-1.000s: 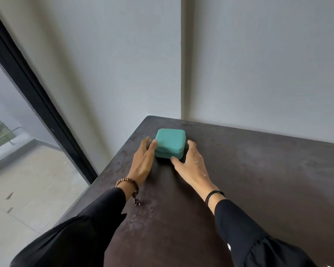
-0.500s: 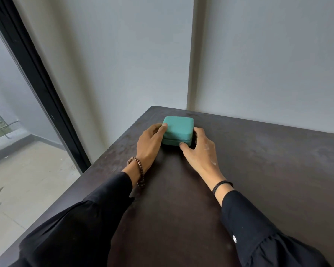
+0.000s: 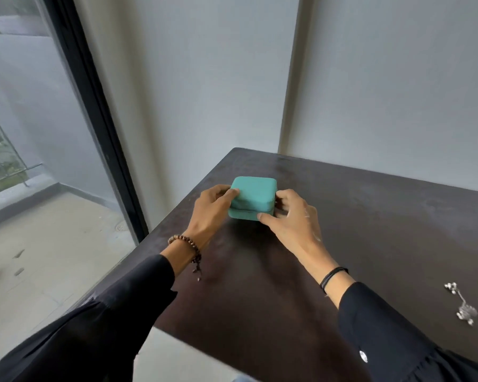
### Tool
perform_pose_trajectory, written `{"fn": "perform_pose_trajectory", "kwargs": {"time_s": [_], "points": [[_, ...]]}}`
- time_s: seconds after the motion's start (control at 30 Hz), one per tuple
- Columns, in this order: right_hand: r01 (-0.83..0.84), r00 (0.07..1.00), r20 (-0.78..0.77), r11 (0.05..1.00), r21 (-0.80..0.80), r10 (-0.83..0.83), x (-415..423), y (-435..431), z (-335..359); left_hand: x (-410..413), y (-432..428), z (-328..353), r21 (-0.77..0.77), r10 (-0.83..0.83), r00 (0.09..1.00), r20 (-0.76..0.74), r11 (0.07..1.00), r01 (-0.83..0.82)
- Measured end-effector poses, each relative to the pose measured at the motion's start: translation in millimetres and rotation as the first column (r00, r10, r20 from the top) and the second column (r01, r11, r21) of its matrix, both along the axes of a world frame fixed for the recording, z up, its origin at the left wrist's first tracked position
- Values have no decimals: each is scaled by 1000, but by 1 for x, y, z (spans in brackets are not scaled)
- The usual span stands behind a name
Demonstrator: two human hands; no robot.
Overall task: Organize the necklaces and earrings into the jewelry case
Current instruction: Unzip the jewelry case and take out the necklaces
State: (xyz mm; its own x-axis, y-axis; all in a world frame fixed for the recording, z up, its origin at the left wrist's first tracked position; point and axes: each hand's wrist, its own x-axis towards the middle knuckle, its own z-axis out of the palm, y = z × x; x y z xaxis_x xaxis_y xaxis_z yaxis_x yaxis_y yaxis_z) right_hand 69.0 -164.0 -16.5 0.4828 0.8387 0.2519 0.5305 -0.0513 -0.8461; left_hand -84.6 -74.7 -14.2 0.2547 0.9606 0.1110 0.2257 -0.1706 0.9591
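Teal jewelry case (image 3: 253, 198), head view: square with rounded corners, lid down, a seam line running round its side. It sits flat on the table near the far left corner, close to the wall.

Left hand (image 3: 209, 213): set against the case's left side, fingers curled, with one fingertip (image 3: 234, 192) lying on the upper left edge of the lid. It grips the case from that side. Whether the thumb touches the case cannot be told.

Right hand (image 3: 293, 219): set against the case's right side. The thumb presses the near right corner at the base and the other fingers curl round the right wall, so it holds the case from the opposite side.

Table (image 3: 370, 230): dark brown, matt, mottled top, pushed into a corner of pale grey walls (image 3: 204, 78).

Silver jewelry piece (image 3: 462, 304): lies on the table at the far right, well apart from the case and both hands. Small and blurred; necklace or earrings cannot be told.

Beaded bracelet (image 3: 185, 244): brown beads with a short dangling end, on the left wrist.

Black band (image 3: 333, 275): thin, on the right wrist.

Black sleeves (image 3: 108, 326): long, covering both forearms.

Window frame (image 3: 94, 119): dark, slanting along the left, with a pale balcony floor (image 3: 39, 257) behind the glass.
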Motion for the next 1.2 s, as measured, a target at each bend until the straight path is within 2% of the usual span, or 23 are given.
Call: {"fn": "perform_pose_trajectory", "kwargs": {"time_s": [0.37,0.47,0.57,0.63,0.73,0.83,0.97,1.03,1.07,1.1,1.17,1.2], "points": [[-151,988,-28,988,23,151,-90,-92,-14,-116,-94,-13,38,-27,994,-106,999,31],[-162,983,-93,987,-8,161,-94,-106,-22,-128,-105,-18,-4,-146,980,-132,989,146],[-186,973,-144,982,-41,178,-90,-111,-23,-131,-99,-22,-50,-303,911,-281,952,301],[-181,977,-123,981,-63,173,-88,-111,-22,-127,-89,-24,-42,-326,874,-360,942,334],[-165,986,-44,983,-80,162,-84,-110,-19,-118,-78,-21,-76,-360,872,-333,932,355],[-147,989,-27,982,-118,144,-76,-104,-20,-112,-74,-23,-49,-339,891,-301,939,340],[-104,988,-123,987,-119,90,-64,-94,-17,-107,-83,-25,65,-199,920,-338,970,234],[-57,992,-120,985,-163,38,-60,-88,-12,-104,-87,-25,60,-202,933,-297,972,229],[-57,984,-174,982,-181,25,-60,-84,-10,-105,-87,-24,47,-225,937,-268,968,246],[-88,956,-291,980,-180,33,-60,-80,-7,-105,-88,-24,30,-261,937,-234,961,275],[-185,795,-600,977,-106,86,-63,-75,0,-108,-89,-22,3,-352,923,-156,934,356],[-216,701,-705,974,-70,105,-64,-73,3,-109,-90,-21,-8,-390,913,-121,920,392]]}}
